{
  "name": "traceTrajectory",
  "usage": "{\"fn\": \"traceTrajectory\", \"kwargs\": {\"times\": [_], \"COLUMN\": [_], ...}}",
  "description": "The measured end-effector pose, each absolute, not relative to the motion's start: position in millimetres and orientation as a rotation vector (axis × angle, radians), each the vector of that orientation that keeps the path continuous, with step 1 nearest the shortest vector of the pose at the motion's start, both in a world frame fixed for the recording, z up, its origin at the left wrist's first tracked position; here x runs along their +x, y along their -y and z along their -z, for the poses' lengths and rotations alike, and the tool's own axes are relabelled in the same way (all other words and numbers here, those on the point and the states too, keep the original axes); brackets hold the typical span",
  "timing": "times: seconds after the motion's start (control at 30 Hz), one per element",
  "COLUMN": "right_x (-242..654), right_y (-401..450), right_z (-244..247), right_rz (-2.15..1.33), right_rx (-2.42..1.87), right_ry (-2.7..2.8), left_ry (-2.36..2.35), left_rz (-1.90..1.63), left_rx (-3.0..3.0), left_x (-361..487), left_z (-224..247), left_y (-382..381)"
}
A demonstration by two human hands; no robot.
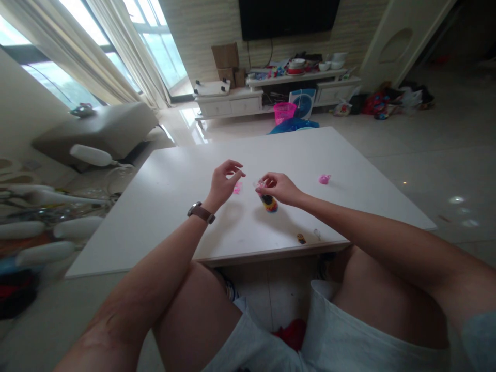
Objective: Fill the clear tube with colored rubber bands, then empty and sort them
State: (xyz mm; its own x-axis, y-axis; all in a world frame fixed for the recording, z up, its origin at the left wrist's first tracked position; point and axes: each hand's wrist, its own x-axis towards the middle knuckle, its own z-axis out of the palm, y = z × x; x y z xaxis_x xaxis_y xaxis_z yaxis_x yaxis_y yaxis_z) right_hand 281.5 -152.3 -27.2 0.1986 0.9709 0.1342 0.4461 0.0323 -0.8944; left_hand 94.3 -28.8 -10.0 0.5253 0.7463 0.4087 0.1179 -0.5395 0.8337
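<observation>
My left hand hovers over the white table, fingers curved and thumb apart, with nothing visible between them. A small patch of pink pieces lies just beside its fingertips. My right hand has its thumb and fingers closed at the top of a small clear bottle. Bands of black, yellow, red and blue show inside the bottle; its neck is partly hidden by my fingers. To the right sits a pink round object. Near the front edge are a small yellow minion figure and a small clear piece.
My knees are at the table's front edge. Past the far edge stand a pink basket and a white TV cabinet with bowls and boxes on it. A grey ottoman is at the left, and bags lie on the floor at right.
</observation>
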Motion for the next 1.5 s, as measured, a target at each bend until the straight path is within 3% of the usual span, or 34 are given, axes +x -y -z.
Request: {"fn": "traceTrajectory", "kwargs": {"times": [0.07,0.23,0.33,0.67,1.17,1.5], "right_x": [288.1,302.6,304.1,300.8,302.5,301.7], "right_y": [149.2,145.4,146.7,153.9,160.3,161.6], "right_z": [28.8,30.3,28.3,21.3,15.8,17.0], "right_rz": [-0.685,-0.656,-0.65,-0.622,-0.601,-0.571], "right_rx": [-1.571,-1.561,-1.548,-1.597,-1.619,-1.629], "right_ry": [1.358,1.304,1.319,1.371,1.409,1.436], "left_ry": [-0.869,-1.23,-1.204,-1.414,-1.3,-1.368], "left_rz": [-0.999,-0.522,-0.409,-0.061,-0.277,-0.107], "left_rx": [1.96,2.067,2.173,2.251,2.295,2.362], "left_x": [83.1,46.7,40.2,52.1,85.5,92.7], "left_z": [21.7,62.7,81.5,88.4,81.1,89.9], "left_y": [4.1,-46.2,-57.6,-61.2,-44.6,-35.9]}}
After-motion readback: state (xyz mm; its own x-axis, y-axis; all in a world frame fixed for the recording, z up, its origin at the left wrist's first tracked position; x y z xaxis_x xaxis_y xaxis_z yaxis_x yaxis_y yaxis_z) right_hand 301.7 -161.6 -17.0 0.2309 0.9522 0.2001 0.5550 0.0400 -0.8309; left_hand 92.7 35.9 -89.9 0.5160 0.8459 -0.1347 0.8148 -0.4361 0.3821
